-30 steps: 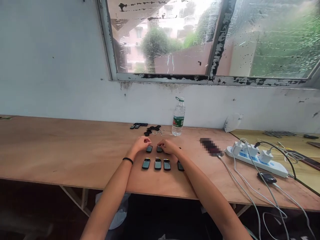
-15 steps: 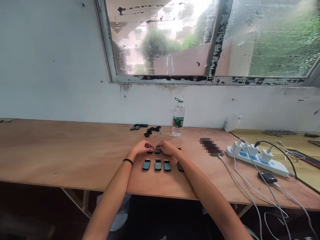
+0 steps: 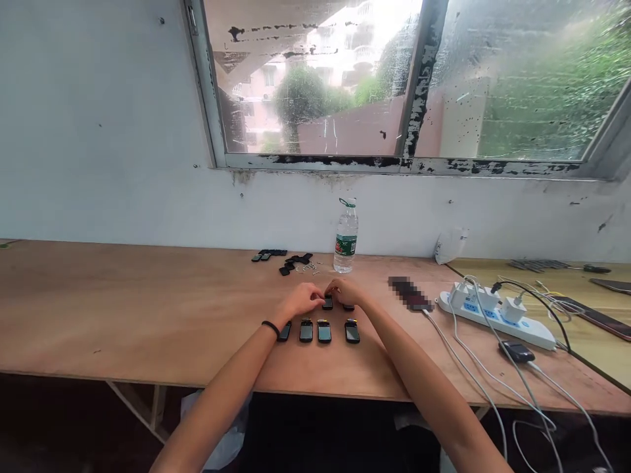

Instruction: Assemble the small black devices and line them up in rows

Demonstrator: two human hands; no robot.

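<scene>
A small black device with a grey screen (image 3: 328,303) lies on the table between my two hands. My left hand (image 3: 304,299) pinches at its left edge, fingers pressed together. From above, the curled fingers of my right hand (image 3: 344,290) close on its top edge. Partly under my right wrist is a second such device (image 3: 348,307). Nearer to me stretches a row of similar devices: one (image 3: 284,332) half covered by my left wrist, then one (image 3: 306,331), another (image 3: 324,332) beside it, and one (image 3: 351,332) farther right. What lies under my left hand is hidden.
Behind my hands are loose black parts (image 3: 296,261) with tiny metal pieces, and more small devices (image 3: 269,254). A water bottle (image 3: 346,240) stands near the wall. To the right, a white power strip (image 3: 497,320) trails cables over the table edge, beside a blurred-out object (image 3: 410,293).
Both hands have shifted right along the back row, from the two left devices to one farther right. The view has tilted slightly, and the front row's right device is now uncovered.
</scene>
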